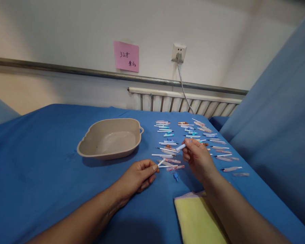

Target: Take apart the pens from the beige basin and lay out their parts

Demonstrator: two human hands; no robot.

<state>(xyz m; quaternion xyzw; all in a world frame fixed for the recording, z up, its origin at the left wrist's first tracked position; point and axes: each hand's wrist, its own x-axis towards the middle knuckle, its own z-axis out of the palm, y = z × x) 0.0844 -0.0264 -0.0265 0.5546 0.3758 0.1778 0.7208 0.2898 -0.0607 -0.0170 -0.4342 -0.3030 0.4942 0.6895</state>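
Note:
Between thumb and forefinger, my left hand [144,174] pinches a thin white stick [161,162] with an orange-brown end. My right hand [197,156] is closed on a pale blue pen part [181,147], held above the pen pieces. Rows of pen pieces lie on the blue cloth [53,189]: white refills with dark tips, clear barrels with pink print [173,161] and light blue parts. Near the front of the left group sits a small blue piece [176,176].
A beige basin [112,154] stands behind my left hand. A yellow cloth [199,220] lies under my right forearm. At the back are a white radiator [185,95], a metal rail, a socket with a cable, and a pink note. A blue curtain [277,101] hangs at right.

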